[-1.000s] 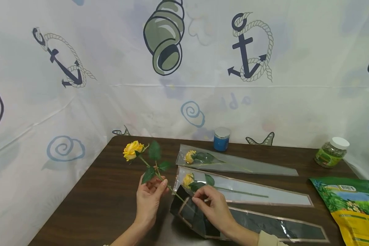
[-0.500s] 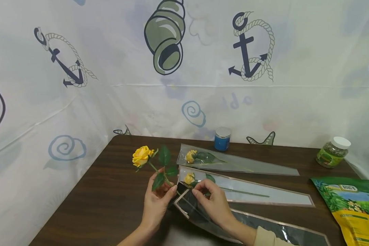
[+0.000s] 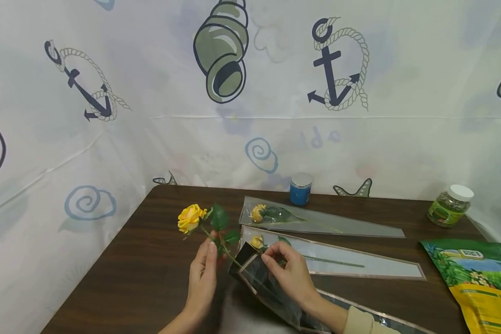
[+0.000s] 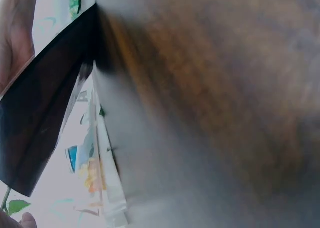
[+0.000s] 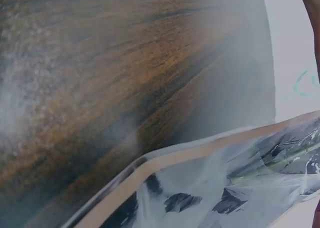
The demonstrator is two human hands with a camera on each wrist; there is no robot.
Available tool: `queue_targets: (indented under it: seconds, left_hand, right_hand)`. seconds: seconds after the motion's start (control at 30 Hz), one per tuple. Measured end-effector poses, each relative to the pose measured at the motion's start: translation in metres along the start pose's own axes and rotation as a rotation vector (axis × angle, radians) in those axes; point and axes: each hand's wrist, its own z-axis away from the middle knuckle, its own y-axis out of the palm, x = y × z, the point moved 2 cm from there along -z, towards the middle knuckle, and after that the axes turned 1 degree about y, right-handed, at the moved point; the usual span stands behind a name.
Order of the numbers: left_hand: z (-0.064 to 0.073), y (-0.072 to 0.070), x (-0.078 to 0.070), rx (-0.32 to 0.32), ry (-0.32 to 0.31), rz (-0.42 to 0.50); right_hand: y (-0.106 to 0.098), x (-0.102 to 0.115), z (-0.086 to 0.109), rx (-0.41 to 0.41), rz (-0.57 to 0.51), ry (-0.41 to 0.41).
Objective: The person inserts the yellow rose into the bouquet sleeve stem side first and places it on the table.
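A yellow rose [image 3: 192, 218] with green leaves is held by the stem in my left hand [image 3: 202, 273], whose thumb points up beside the leaves. Its lower stem passes into the mouth of a black flower sleeve [image 3: 271, 297] with a clear front and pale border. My right hand [image 3: 290, 276] pinches the upper edge of that sleeve between thumb and forefinger. In the left wrist view the sleeve's dark back [image 4: 40, 108] slants across the left side. The right wrist view has its clear front [image 5: 200, 188], with a green stem inside.
Behind the hands lie a white sleeve [image 3: 388, 270] and a grey sleeve [image 3: 367, 229], each with a yellow rose inside. A blue jar [image 3: 300, 190] stands at the back. To the right are a white-lidded jar [image 3: 448, 206] and a green and yellow pouch [image 3: 480, 283].
The rose has moved right and down, with its stem further into the sleeve. My left thumb has shifted from across the stem to upright. The right hand still pinches the sleeve's edge.
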Motion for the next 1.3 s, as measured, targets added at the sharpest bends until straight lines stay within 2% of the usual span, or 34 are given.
queue_targets:
  seconds: [0.2, 0.3, 0.5, 0.7, 0.87, 0.97, 1.17, 1.3]
  left_hand:
    - [-0.004, -0.004, -0.004, -0.113, -0.012, 0.095]
    - [-0.004, -0.004, -0.003, -0.135, -0.032, 0.138]
    - [-0.002, -0.003, -0.002, -0.158, -0.117, 0.22]
    - [0.002, -0.002, 0.0, -0.108, -0.228, 0.224]
    - [0.004, -0.001, 0.005, -0.053, -0.304, 0.167]
    - [0.004, -0.001, 0.008, -0.032, -0.323, 0.124]
    - [0.002, -0.003, 0.01, 0.001, -0.31, 0.086]
    - [0.003, -0.003, 0.011, 0.027, -0.317, 0.026]
  right_hand:
    - [0.001, 0.001, 0.0, -0.012, -0.014, -0.009]
    - [0.001, 0.001, 0.0, -0.014, -0.012, -0.012]
    - [0.001, 0.002, 0.0, -0.017, -0.017, 0.008]
    - [0.003, 0.003, -0.001, -0.026, -0.021, 0.005]
    - [0.004, 0.006, -0.001, -0.021, -0.015, -0.011]
    - [0.004, 0.008, 0.001, -0.013, -0.002, -0.021]
    - [0.003, 0.01, 0.004, -0.006, 0.058, -0.047]
    - [0.004, 0.011, 0.005, -0.002, 0.067, -0.067]
